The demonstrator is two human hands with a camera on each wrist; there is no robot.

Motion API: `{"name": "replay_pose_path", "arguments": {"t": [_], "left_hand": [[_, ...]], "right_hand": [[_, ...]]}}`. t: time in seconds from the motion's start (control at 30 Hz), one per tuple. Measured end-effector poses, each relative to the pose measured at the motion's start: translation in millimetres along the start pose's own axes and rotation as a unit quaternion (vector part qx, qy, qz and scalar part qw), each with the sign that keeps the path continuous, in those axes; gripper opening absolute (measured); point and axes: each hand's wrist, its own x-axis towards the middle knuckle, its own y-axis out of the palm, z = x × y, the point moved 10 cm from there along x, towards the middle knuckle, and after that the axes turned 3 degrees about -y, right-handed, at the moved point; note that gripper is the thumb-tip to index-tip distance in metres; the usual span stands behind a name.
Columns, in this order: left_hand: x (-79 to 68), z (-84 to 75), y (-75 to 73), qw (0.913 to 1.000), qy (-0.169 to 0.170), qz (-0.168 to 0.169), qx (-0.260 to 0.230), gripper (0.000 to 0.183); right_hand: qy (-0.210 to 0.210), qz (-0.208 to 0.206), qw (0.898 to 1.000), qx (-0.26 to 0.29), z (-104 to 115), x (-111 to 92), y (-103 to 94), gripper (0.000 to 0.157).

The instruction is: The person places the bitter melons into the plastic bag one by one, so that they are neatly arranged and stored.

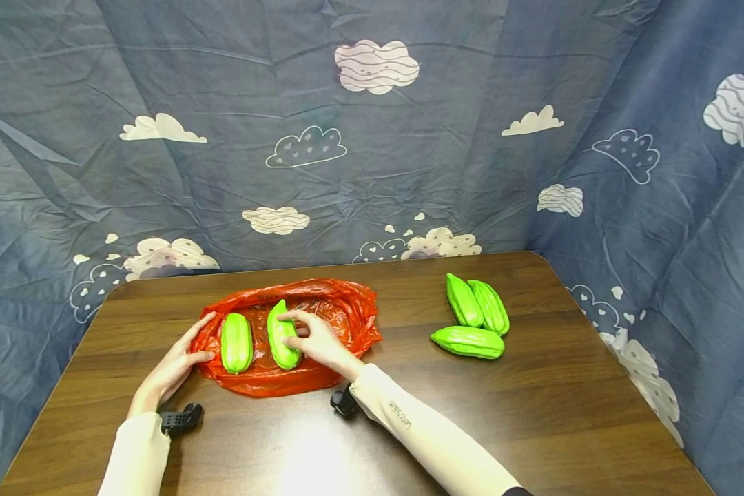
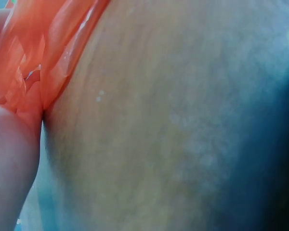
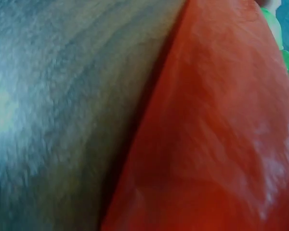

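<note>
A red plastic bag (image 1: 347, 293) lies spread open on the table, with two bright green, ridged bitter melons inside. My right hand (image 1: 322, 342) grips one bitter melon (image 1: 279, 334), thumb and fingers on its right side; its pointed end faces away from me. To its left, the other bitter melon (image 1: 236, 343) lies lengthwise in the bag. My left hand (image 1: 175, 365) rests at the bag's left end, thumb and forefinger spread apart along the rim. In the left wrist view, the thumb (image 2: 12, 149) overlaps the red plastic. The right wrist view shows mostly the bag's side (image 3: 216, 125).
Three more green bitter melons lie together on the right of the wooden table (image 1: 403, 413): one in front (image 1: 469, 342), two behind it (image 1: 463, 300). A blue cloth (image 1: 235, 89) with cloud prints hangs behind the table and along its right side.
</note>
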Motion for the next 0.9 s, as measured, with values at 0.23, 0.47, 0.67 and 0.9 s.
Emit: {"name": "replay_pose_path", "arguments": {"t": [0.23, 0.47, 0.67, 0.9], "left_hand": [[0.3, -0.5, 1.6, 0.9999, 0.003, 0.010, -0.009, 0.077], [0.2, -1.5, 3.0, 0.9998, 0.002, 0.016, -0.009, 0.078], [-0.5, -2.3, 3.4, 0.9998, -0.001, 0.018, -0.010, 0.078], [-0.1, -1.5, 2.7, 0.9999, -0.005, 0.014, -0.006, 0.078]], "right_hand": [[-0.021, 0.013, 1.000, -0.018, -0.2, 4.8, 11.2, 0.046], [-0.005, 0.019, 0.998, -0.052, -1.8, 5.5, 17.2, 0.054], [-0.009, 0.029, 0.995, -0.091, 1.1, 6.7, 24.2, 0.060], [-0.023, 0.022, 0.992, -0.123, 3.1, 7.1, 27.1, 0.059]]}}
